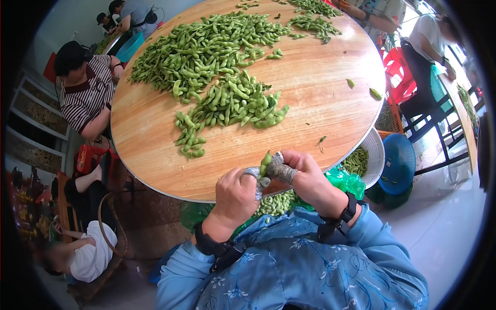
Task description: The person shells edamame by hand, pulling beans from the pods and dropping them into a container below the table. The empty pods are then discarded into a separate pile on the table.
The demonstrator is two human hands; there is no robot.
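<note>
A single green edamame pod (265, 163) stands upright between the fingertips of my two hands, just over the near edge of the round wooden table (310, 113). My left hand (236, 196) pinches it from the left, with grey wrapping on the fingers. Similar grey coverings are on the fingers of my right hand (306, 178), which closes on the pod from the other side. Below my hands, loose shelled beans (277, 203) lie above my lap, with green plastic (345, 180) around them. A small heap of pods (232, 101) sits ahead of my hands.
A larger pod pile (191, 51) covers the table's far left. At right stand a white basket (376, 157) holding pods and a blue basin (397, 163). One person in a striped shirt (90, 85) sits left; others are around the table and beyond. Red chairs (400, 77) stand right.
</note>
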